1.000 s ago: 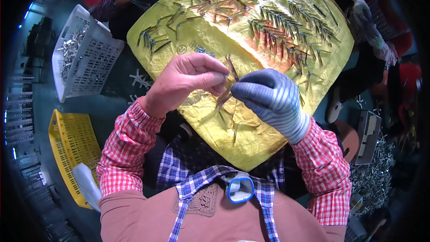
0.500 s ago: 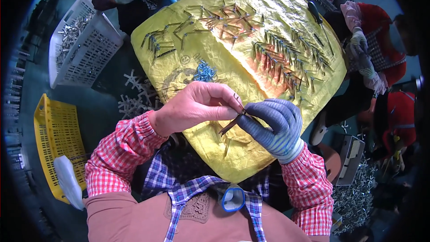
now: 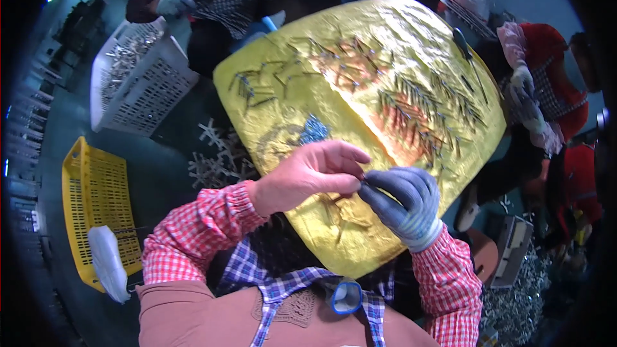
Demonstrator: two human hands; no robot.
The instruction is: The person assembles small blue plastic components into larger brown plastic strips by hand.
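The left hand (image 3: pixel 308 180) has closed onto the gloved right hand (image 3: pixel 402 202) (piece now hidden).

Crowded at the centre of the yellow-gold cloth (image 3: pixel 360 122) by rows of small dark metal pieces (image 3: pixel 424 112), with bare cloth left only along the near left edge and just beyond the left hand (image 3: pixel 308 177) and gloved right hand (image 3: pixel 402 202). Hemmed in on the far left by a white slotted basket (image 3: pixel 138 83), on the near left by a yellow crate (image 3: pixel 96 202), with open dark floor between. Blocked on the far side and the right by other people's gloved hands (image 3: pixel 524 93).
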